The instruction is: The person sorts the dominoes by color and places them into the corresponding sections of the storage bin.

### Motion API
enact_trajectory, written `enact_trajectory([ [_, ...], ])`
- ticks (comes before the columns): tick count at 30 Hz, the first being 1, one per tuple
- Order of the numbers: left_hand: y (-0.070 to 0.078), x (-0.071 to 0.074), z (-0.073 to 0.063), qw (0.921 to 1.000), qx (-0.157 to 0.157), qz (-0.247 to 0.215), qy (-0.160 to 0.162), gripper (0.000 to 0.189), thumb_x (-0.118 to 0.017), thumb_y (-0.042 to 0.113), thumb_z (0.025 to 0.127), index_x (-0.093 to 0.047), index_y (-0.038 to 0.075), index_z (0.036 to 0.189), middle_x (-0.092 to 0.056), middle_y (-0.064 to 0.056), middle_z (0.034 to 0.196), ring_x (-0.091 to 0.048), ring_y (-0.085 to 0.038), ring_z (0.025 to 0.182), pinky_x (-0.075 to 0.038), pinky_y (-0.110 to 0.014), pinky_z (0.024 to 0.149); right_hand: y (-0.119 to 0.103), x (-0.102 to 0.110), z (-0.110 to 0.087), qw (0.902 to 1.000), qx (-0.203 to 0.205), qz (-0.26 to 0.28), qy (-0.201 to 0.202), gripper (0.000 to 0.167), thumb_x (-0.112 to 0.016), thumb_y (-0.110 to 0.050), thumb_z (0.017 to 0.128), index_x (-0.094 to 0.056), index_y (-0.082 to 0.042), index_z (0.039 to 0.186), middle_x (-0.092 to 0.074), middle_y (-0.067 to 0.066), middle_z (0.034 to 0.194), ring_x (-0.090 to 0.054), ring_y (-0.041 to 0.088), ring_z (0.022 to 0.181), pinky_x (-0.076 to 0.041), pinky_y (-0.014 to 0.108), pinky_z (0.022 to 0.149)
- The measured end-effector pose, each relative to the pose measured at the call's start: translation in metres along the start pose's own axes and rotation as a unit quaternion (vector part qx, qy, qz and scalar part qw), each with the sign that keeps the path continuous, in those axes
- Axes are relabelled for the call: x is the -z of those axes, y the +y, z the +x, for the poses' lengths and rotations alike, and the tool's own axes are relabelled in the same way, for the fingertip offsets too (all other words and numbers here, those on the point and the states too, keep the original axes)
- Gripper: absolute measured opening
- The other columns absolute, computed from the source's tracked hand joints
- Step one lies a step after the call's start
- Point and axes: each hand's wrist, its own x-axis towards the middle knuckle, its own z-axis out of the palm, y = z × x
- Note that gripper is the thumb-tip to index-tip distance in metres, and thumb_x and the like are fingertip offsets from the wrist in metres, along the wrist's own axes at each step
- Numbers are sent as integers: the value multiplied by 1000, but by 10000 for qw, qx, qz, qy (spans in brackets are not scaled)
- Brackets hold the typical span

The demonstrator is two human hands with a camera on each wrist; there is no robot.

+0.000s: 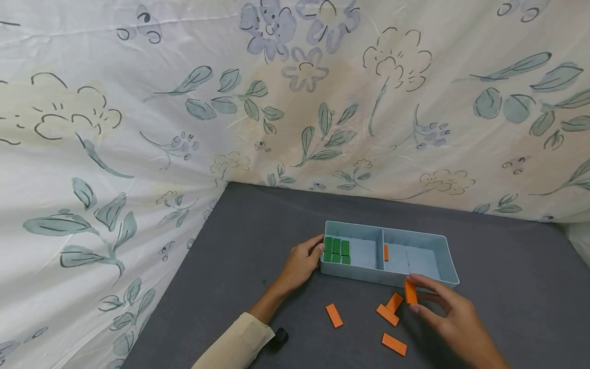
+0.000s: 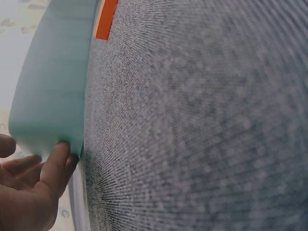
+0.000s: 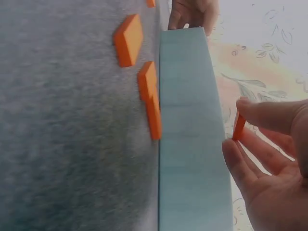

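Note:
In the head view, my right hand (image 1: pixel 449 310) pinches an orange rectangular block (image 1: pixel 410 292) between thumb and fingertips. The block is held upright and overlaps the front wall of a pale blue two-compartment box (image 1: pixel 355 273). The right wrist view shows the pinched block (image 3: pixel 238 126) beside the box's long wall (image 3: pixel 190 120), at rim height. My left hand (image 1: pixel 299 264) rests against the box's left end, fingertips (image 2: pixel 60 149) on the end wall. Several green blocks (image 1: pixel 337 244) stand in rows in the left compartment. One orange block (image 1: pixel 386 252) is in the right compartment, by the divider (image 1: pixel 380 248).
On the dark grey table (image 1: pixel 258 230) before the box lie two touching orange blocks (image 1: pixel 387 314), a single orange block (image 1: pixel 394 344) nearer me and another orange block (image 1: pixel 334 315) to the left. A floral cloth (image 1: pixel 295 143) hangs behind and at the left.

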Motion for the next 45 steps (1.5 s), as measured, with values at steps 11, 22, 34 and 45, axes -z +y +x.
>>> enact_trajectory([
  [11, 1, 0, 0, 9999, 2, -106, 33, 50, -48, 33, 115, -50, 7, 158, -72, -9, 99, -63, -14, 92, -49, -35, 90, -2, 5, 23, 9989, -203, -304, 300, 70, -85, 13, 81, -63, -7, 144, -68, 10, 136, -64, -11, 111, -54, 15, 90],
  [22, 1, 0, 0, 9999, 44, -108, 40, 50, -49, 32, 115, -50, 5, 158, -68, -9, 88, -57, -10, 76, -46, -28, 76, 3, 10, 43, 9968, -610, -439, 279, 66, -84, 6, 86, -59, -2, 146, -68, 16, 137, -57, -19, 111, -51, 8, 85],
  [34, 3, 1, -1, 10000, 12, -88, 13, 50, -48, 32, 115, -50, 5, 158, -57, 0, 75, -52, -7, 68, -45, -28, 74, 8, 14, 63, 9918, -972, -830, -71, 64, -84, -7, 92, -56, -3, 150, -66, 17, 141, -67, 40, 122, -44, 1, 85],
  [45, 2, 0, -1, 10000, -41, -45, 38, 50, -48, 31, 116, -49, 4, 159, -67, -19, 138, -62, -23, 126, -47, -48, 109, 17, 9, 80, 9903, -1042, -833, -394, 64, -81, 0, 92, -54, 1, 150, -65, 26, 139, -69, 47, 117, -61, 45, 85],
])
